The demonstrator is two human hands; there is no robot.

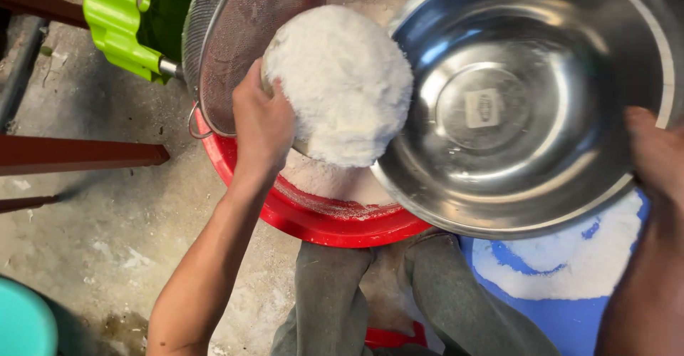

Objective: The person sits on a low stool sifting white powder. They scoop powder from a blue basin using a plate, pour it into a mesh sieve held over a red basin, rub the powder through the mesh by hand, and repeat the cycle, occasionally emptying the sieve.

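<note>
Left hand: the left hand (262, 117) is gripping a small bowl (285, 78) heaped with white flour (340, 81), fingers curled around its rim.
Bowl's lie: it is tilting rightward from the grip, mouth facing the big steel basin (527, 106), whose edge it is touching.
Right hand: the right hand (657, 153) is clasping the basin's right rim, fingers pressed on it; this hand is farther from the flour.
Below: a red tub (313, 220) and a mesh sieve (242, 28) are sitting under the bowl.
Arm pose: the left forearm is reaching up from lower left, wrist bent inward.
</note>
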